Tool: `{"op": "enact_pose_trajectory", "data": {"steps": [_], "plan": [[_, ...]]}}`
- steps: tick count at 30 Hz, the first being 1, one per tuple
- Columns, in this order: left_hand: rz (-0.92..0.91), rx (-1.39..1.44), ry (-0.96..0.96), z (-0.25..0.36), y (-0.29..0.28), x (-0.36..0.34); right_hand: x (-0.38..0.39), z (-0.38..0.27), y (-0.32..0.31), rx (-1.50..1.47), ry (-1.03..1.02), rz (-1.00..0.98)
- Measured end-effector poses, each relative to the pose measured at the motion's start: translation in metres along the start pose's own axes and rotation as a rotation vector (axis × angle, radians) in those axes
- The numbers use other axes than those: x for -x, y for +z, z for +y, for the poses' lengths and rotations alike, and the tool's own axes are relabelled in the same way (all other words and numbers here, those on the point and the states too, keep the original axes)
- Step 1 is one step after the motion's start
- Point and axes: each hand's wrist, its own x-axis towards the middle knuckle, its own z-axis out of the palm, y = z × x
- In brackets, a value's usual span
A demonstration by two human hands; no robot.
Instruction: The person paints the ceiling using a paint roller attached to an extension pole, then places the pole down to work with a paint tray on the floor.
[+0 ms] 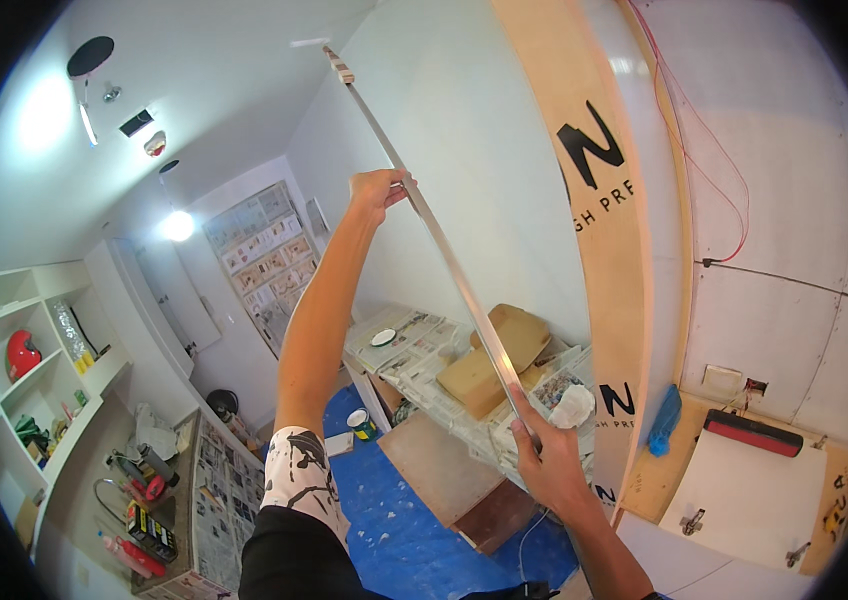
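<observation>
A long, slim metal bar (456,268) slants across the view from lower right up to the ceiling corner. Near its middle, my left hand (381,192) is closed on it, arm stretched up. Lower down, my right hand (550,458) is wrapped round its bottom end. At the far tip sits a small pale brown, striped piece (341,68); I cannot make out its kind. That tip is close to where the white wall (444,110) meets the ceiling, but whether it touches cannot be seen.
Below stand a newspaper-covered counter (414,350), an open cardboard box (494,370) and a brown board-topped box (444,470). A paint can (360,422) stands on the blue floor sheet (384,530). A tall wooden panel (604,260) rises at right; shelves (39,285) line the left.
</observation>
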Motion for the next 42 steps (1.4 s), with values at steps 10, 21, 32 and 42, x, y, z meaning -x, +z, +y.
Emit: {"op": "enact_pose_trajectory", "data": {"steps": [10, 21, 32, 42], "plan": [[0.095, -0.041, 0.069, 0.016, -0.044, -0.001, -0.017, 0.004, 0.038, 0.011, -0.055, -0.029], [-0.144, -0.056, 0.228, 0.083, 0.044, 0.204, 0.15, -0.008, -0.094, 0.083, -0.066, 0.022], [-0.347, 0.077, 0.111, 0.192, 0.149, 0.46, 0.395, -0.044, -0.272, 0.1, -0.202, 0.061], [-0.47, 0.223, -0.001, 0.236, 0.196, 0.568, 0.505, -0.06, -0.342, 0.148, -0.121, 0.144]]}}
